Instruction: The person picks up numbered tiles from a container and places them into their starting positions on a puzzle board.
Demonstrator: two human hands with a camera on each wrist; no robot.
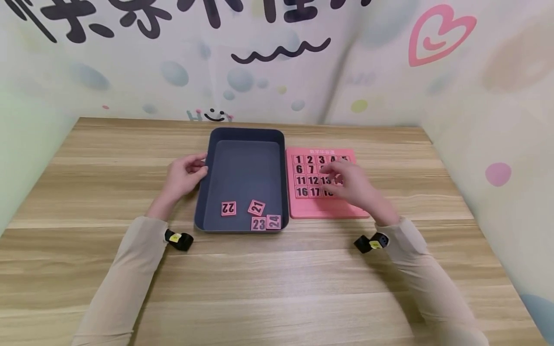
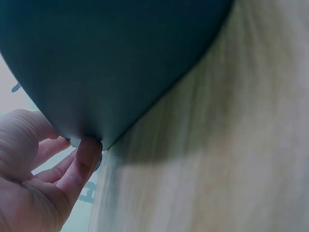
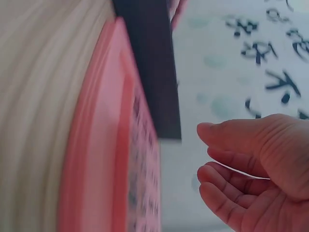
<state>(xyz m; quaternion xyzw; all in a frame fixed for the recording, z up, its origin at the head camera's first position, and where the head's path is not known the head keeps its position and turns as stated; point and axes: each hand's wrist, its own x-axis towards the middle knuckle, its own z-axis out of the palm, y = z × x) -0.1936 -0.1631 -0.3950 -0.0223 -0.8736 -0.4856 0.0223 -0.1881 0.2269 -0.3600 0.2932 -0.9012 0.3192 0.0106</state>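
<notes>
Table (image 1: 277, 288): wood-grain top, bearing everything listed below.

Tray (image 1: 212, 192): dark, rectangular, open-topped, just left of the board. The left hand (image 1: 183, 175) steadies its left wall, fingertips (image 2: 87, 150) touching the outer rim; fingers loosely bent, not wrapped round anything.

Number board (image 1: 329, 209): pink sliding-puzzle frame, touching or nearly touching the tray's right wall. Tiles 1 to 18 readable or partly covered in rows; the bottom row shows bare.

Right hand (image 1: 350, 185): hovers above the board's right-middle cells, fingers relaxed and slightly spread, holding nothing that the wrist view shows; whether a fingertip touches a tile beneath it cannot be told, as the head view is blurred there.

Loose tiles, in the tray's near end, well left of the right hand: tile 22 (image 1: 228, 208), tile 21 (image 1: 256, 207) tilted, tile 23 (image 1: 258, 223), tile 24 (image 1: 273, 221), the last two side by side against the near wall.

Step, judged: tiles are being taken off the board into the tray, highest numbers first; four are over. The next move calls for a pinch on the highest tile under the right hand, lifted free of the frame and carried left over the tray wall.
</notes>
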